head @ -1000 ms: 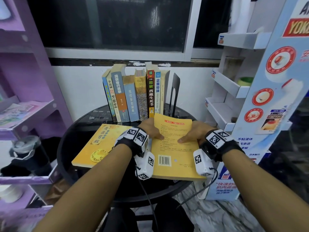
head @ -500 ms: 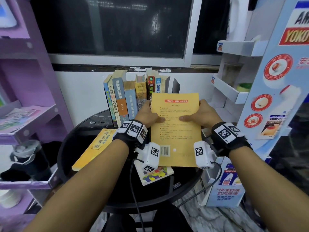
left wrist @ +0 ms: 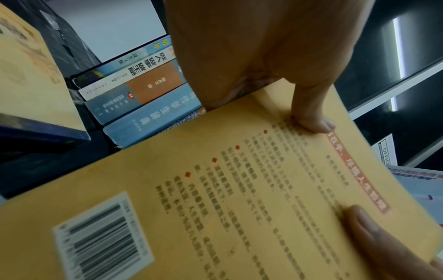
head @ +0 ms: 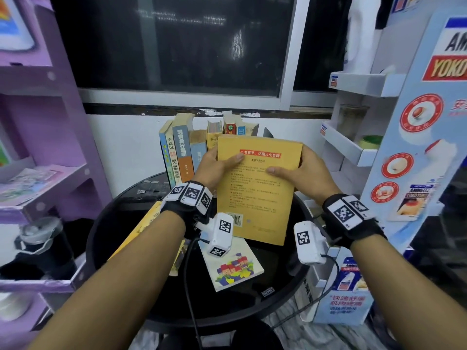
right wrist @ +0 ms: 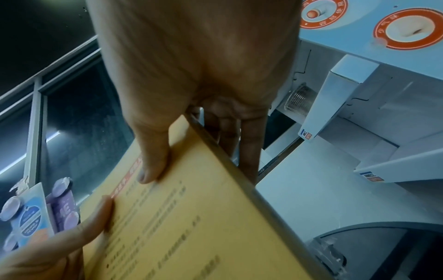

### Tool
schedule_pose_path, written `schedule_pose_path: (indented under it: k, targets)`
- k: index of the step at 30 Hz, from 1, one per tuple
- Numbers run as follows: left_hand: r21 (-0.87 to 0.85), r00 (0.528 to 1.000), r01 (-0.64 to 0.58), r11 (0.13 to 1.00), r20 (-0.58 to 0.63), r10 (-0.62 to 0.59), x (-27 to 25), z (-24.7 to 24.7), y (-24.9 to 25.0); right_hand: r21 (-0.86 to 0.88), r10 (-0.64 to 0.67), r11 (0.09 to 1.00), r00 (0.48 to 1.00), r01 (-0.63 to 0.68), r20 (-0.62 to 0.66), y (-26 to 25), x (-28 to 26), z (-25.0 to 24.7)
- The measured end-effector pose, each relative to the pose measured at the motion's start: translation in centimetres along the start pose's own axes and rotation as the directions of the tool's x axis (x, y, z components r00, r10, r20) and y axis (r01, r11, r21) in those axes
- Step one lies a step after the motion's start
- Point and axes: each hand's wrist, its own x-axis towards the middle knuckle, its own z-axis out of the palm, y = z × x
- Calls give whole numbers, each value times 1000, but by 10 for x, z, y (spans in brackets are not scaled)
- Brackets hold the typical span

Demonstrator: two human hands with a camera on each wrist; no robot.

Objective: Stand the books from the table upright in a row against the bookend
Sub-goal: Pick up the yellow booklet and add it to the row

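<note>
Hands [head: 217,165] [head: 300,173] hold yellow book [head: 257,193] above table [head: 106,238]

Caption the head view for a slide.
Both hands, left and right, lift a yellow book toward the upright row.
</note>
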Motion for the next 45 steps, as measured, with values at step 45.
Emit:
schedule_pose_path:
  k: [45]
  targets:
    - [797,930,-192,572,-38,365,98,11,37,-309,-20,950,997,44,79,-61,54,-47]
